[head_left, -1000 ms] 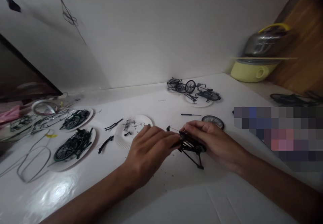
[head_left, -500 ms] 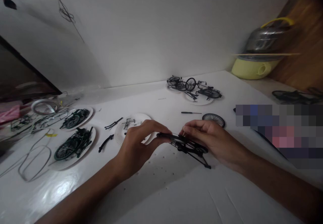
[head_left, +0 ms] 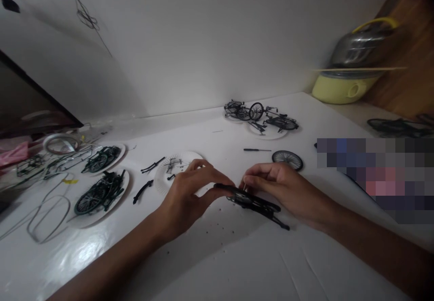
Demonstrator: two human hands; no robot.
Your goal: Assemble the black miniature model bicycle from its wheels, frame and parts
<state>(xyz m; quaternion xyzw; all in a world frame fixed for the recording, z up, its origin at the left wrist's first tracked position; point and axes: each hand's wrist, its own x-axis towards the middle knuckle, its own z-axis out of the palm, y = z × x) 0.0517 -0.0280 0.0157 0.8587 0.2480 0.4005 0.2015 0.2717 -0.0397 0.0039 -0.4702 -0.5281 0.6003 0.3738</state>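
Observation:
My left hand (head_left: 190,192) grips the far left end of a black model bicycle frame with a wheel (head_left: 254,201), pinched between thumb and fingers above the table. The bicycle is tilted, with a thin part sticking out toward the lower right. Close by its upper side, my right hand (head_left: 271,179) is closed in a pinch; what its fingertips hold is too small to make out. A loose model wheel (head_left: 287,160) lies just beyond my right hand, beside a small screwdriver (head_left: 257,150). Left of my left hand are a black fork (head_left: 153,164) and a curved black mudguard (head_left: 143,191).
A paper plate (head_left: 161,181) with small metal parts stands behind my left hand. Plates with green bicycle parts (head_left: 98,197) are at left, black model bicycles (head_left: 280,122) at the back. Tiny screws (head_left: 207,232) dot the table. A yellow pot (head_left: 342,88) stands at back right.
The bicycle has turned, so its frame now shows more edge-on, and it has shifted slightly to the right. Both hands keep nearly the same places.

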